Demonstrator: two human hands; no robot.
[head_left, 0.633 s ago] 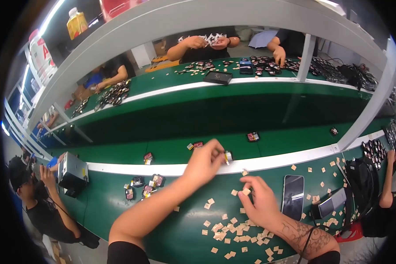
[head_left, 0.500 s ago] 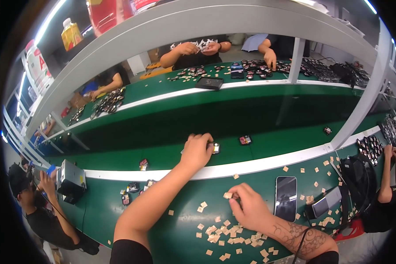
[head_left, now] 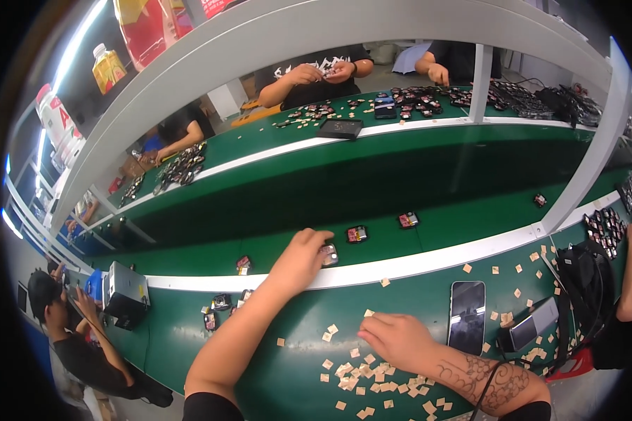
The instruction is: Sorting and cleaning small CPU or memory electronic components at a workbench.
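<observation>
Over the green belt [head_left: 470,235], my left hand [head_left: 300,261] bends its fingers round a small electronic device [head_left: 328,255]; its grip is partly hidden. To the right on the belt lie another small black device [head_left: 357,234] with pink and yellow parts and a similar device [head_left: 408,220]. My right hand [head_left: 399,341] is low above the green worktable [head_left: 288,379], thumb and fingers pressed together. Whatever they may pinch is hidden. Just beyond its fingers is a beige square piece [head_left: 369,313], and a loose heap of such squares [head_left: 361,375] lies below and left of the hand.
A phone [head_left: 467,316] lies right of my right hand, near a dark box-shaped object [head_left: 530,326] and a black bag [head_left: 581,288]. Several devices [head_left: 221,303] sit beyond my left forearm. A white rail [head_left: 428,256] divides belt from table. Co-workers sit across and at both sides.
My left hand has come back toward the rail, away from one device, and is now at another. The belt devices have shifted right. My right fingers have drawn closer together. The view has shifted slightly.
</observation>
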